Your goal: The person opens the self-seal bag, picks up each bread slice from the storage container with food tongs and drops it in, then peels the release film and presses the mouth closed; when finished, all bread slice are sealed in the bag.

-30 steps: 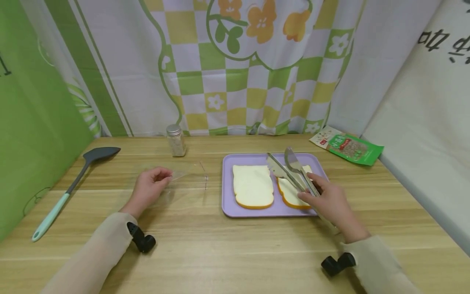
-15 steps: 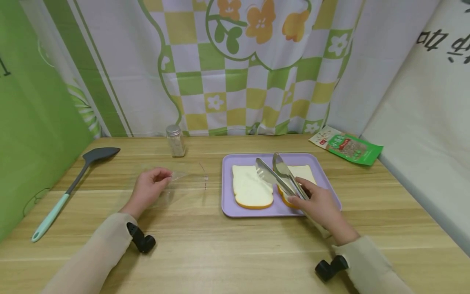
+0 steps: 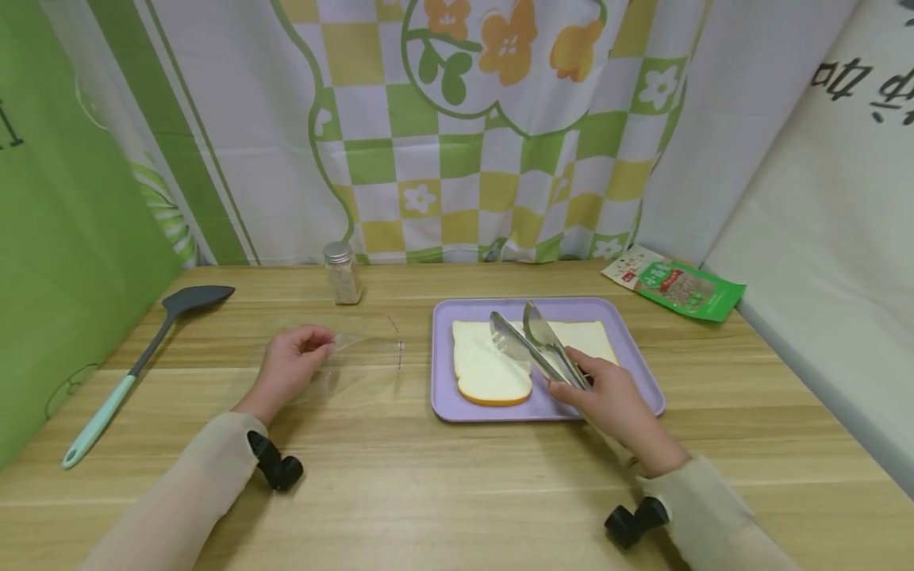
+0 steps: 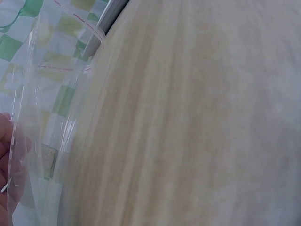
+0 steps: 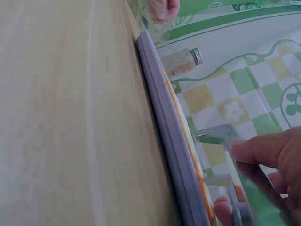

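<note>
My left hand [image 3: 289, 365] pinches the edge of a clear plastic bag [image 3: 367, 358], which lies over the wood; its printed seal strip shows in the left wrist view. With thumb and fingers, my right hand [image 3: 610, 403] holds metal tongs [image 3: 534, 323], arms spread apart, one end slotted and the other spoon-like. Their tips hang over a purple tray [image 3: 440, 396]. On it lie two white bread slices with orange-brown crusts, side by side. The left slice [image 3: 485, 365] shows mostly whole, while the right slice [image 3: 591, 337] is partly hidden by the tongs and hand.
A dark turner [image 3: 146, 349] with a mint handle lies at the far left. Near the back stands a glass shaker jar [image 3: 344, 277] with a metal lid. A green-and-white packet [image 3: 678, 285] lies at the back right, and a patterned cloth [image 3: 478, 198] hangs behind the table.
My right hand has moved the tongs left, from over the right slice to between the two slices, their tips now over the left one. The left hand and bag look unmoved.
</note>
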### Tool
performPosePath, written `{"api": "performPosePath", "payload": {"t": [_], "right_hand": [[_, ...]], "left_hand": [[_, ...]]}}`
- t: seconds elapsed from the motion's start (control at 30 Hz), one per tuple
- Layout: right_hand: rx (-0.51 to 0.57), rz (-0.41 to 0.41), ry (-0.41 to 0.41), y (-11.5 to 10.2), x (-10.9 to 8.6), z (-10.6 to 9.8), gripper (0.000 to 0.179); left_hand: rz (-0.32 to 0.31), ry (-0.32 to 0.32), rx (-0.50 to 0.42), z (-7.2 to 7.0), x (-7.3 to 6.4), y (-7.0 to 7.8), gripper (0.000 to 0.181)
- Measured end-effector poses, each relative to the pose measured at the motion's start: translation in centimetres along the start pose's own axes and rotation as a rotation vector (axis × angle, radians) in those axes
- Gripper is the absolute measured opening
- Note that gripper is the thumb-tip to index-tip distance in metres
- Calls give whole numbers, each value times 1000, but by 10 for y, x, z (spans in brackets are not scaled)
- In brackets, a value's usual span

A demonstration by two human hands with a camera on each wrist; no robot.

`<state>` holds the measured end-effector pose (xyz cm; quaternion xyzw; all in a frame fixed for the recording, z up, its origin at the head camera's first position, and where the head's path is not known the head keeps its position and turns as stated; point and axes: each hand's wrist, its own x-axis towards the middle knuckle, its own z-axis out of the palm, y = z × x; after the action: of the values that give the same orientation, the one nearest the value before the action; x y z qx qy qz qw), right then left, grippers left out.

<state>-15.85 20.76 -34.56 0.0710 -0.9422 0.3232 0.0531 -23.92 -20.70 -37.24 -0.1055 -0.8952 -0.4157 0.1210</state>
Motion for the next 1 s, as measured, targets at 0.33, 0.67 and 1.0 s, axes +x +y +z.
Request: {"api": "performPosePath", "payload": {"t": [0.33, 0.67, 1.0], "right_hand": [[-2, 28, -11, -5, 0, 4, 63], [-15, 39, -10, -10, 0, 8, 62], [-72, 41, 1, -16, 0, 10, 61]], "left_hand": [[-3, -3, -1, 0, 0, -2, 16], [-3, 7, -21, 1, 0, 0, 15], [-13, 4, -22, 1, 0, -1, 16]]}}
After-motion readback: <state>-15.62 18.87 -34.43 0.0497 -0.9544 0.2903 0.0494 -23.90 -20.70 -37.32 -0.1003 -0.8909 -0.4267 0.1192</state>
